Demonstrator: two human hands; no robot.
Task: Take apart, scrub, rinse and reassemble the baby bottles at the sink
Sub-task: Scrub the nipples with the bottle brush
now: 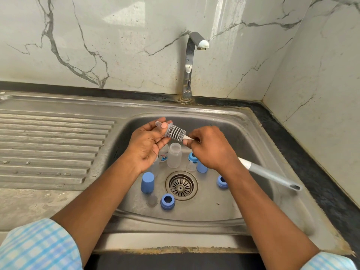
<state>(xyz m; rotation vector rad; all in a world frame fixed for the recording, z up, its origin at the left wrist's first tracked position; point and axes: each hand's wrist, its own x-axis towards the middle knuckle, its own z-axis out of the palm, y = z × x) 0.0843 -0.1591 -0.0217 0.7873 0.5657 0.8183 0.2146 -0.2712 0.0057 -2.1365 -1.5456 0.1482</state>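
Over the steel sink [253,145], my left hand [148,143] pinches a small clear teat [160,124] between thumb and fingertips. The ribbed grey head of the bottle brush [176,132] is pressed against the teat's open end. My right hand [211,149] grips the brush just behind the head, and its grey handle [272,175] sticks out to the right. Two clear bottle bodies [174,155] stand open in the basin below my hands. Around the drain [181,185] lie blue caps [147,182], blue screw rings [167,201] and two more clear teats [152,200].
The tap [191,61] stands behind the basin with its spout turned right and no water running. A ribbed draining board [48,145] lies to the left. Marble walls close off the back and right side.
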